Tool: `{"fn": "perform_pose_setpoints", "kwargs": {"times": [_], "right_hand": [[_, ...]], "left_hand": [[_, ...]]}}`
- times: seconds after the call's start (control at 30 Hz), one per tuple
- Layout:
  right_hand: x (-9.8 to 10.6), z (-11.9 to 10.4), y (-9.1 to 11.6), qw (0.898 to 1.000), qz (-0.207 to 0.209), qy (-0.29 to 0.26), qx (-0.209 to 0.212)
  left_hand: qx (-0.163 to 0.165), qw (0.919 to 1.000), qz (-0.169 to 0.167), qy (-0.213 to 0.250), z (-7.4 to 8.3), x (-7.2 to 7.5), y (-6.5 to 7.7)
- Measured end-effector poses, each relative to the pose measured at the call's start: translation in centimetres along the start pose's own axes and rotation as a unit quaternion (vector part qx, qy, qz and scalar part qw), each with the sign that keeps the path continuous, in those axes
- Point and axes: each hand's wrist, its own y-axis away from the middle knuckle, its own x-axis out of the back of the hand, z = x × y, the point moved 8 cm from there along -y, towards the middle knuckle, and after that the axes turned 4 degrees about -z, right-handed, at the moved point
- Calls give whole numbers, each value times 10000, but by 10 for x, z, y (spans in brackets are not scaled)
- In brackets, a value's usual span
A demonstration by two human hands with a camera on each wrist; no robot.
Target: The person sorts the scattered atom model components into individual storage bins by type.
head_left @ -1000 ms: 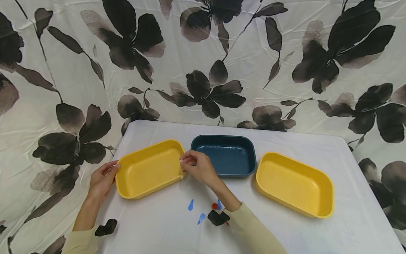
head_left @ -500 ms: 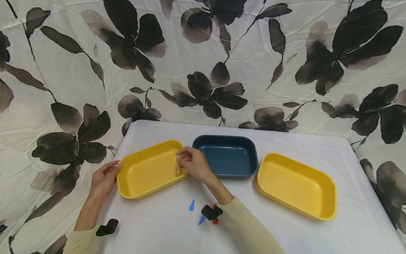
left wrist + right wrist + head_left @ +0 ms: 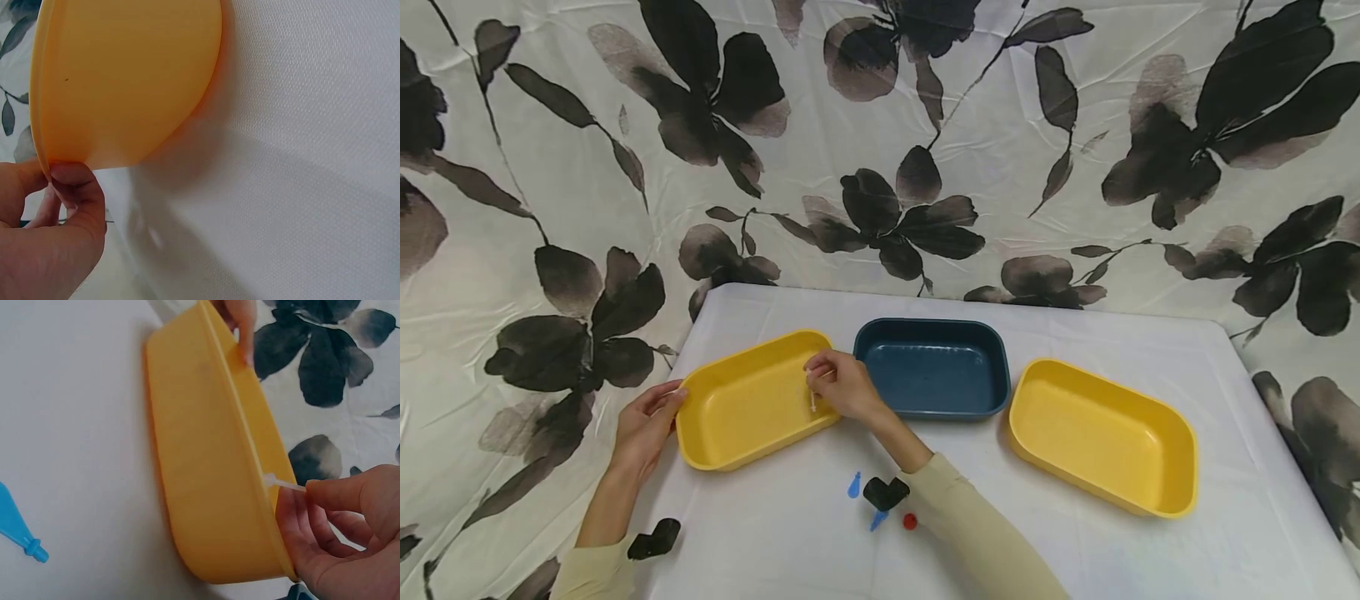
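Observation:
My left hand (image 3: 646, 427) pinches the rim of the left yellow tray (image 3: 722, 458) at its left end. Close up in the left wrist view, thumb and fingertips grip that rim from both sides. Over the tray's right end, my right hand (image 3: 841, 385) pinches a small thin whitish stick (image 3: 813, 402) with a wider end. The right wrist view shows this stick (image 3: 284, 482) between thumb and fingertip, its wider end (image 3: 269, 479) beside the tray's rim. Faint translucent pieces (image 3: 800, 393) lie on the tray floor near the hand.
A dark blue tray (image 3: 932, 408) stands right of the left tray, and another yellow tray (image 3: 1101, 437) is farther right. Blue bulb-shaped pieces (image 3: 854, 485) and a red round piece (image 3: 910, 522) lie in front on the white table (image 3: 760, 533). A floral cloth (image 3: 880, 125) hangs behind.
My right hand has moved left with the white stick, from the tray's right rim to over its inside. The left hand keeps its grip on the rim.

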Motion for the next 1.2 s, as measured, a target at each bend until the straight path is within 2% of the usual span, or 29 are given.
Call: {"fn": "perform_pose_setpoints", "kwargs": {"times": [0.33, 0.57, 0.73, 0.87, 1.2], "right_hand": [[-15, 0, -10, 9974, -141, 699, -57], [-29, 0, -17, 9957, -350, 857, -58], [-40, 3, -21, 9916, -622, 1133, -108], [-48, 4, -23, 9872, -680, 1443, -3], [-64, 12, -23, 9813, -880, 1711, 49]], "left_hand": [[-50, 10000, -6, 5, 0, 1, 0], [-146, 9999, -13, 48, 0, 0, 0], [-119, 9999, -15, 66, -1, 1, 0], [-154, 9999, 16, 65, -2, 0, 2], [-286, 9991, 78, 311, -2, 0, 7]]}}
